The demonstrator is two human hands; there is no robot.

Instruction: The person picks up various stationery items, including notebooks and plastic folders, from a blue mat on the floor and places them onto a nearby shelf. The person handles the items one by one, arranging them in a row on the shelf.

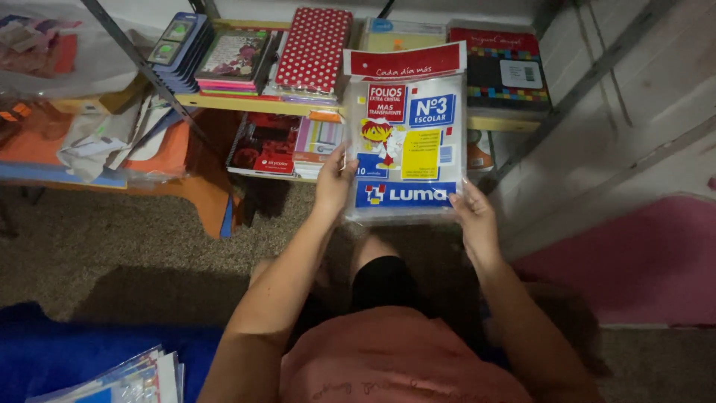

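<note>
Both hands hold up a clear plastic packet of transparent sheet sleeves (405, 142) with a red header card, a blue band at the bottom and a cartoon figure on the front. My left hand (333, 183) grips its lower left edge. My right hand (473, 213) grips its lower right corner. The packet is upright in front of a low yellow shelf (246, 103).
Notebooks lie on the shelf: a red polka-dot one (313, 48), a floral one (235, 56), a dark one with a coloured border (503, 71). More booklets (265, 145) sit below. Papers (127, 377) lie at bottom left on a blue cloth. A pink mat (641, 261) is at right.
</note>
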